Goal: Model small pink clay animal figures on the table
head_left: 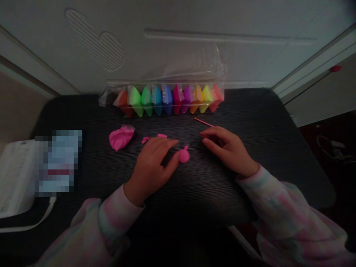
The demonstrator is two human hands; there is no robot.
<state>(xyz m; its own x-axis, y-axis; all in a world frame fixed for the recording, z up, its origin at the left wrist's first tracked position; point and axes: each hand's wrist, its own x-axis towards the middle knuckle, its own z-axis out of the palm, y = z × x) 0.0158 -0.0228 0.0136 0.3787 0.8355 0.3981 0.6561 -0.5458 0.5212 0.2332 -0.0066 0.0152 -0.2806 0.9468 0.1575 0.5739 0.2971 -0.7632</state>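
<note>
A small round of pink modelling clay (184, 156), with a short pink piece sticking up from its top, lies on the dark table. My left hand (154, 163) is beside it, thumb tip at its left edge and fingers spread apart. To the right, my right hand (229, 150) rests on the table with fingers loosely curled and a gap between thumb and forefinger; nothing shows in it. Just behind its knuckles lies a thin pink modelling tool (204, 122), partly hidden by the hand. Small pink clay scraps (162, 136) lie behind my left fingers.
A pink clay lump in its wrapper (121, 138) sits left of the scraps. Along the back stands a clear bag holding a row of coloured clay packs (167, 99). At the left are a blurred-out phone (61, 159), a white box (18, 178) and a white cable (41, 218).
</note>
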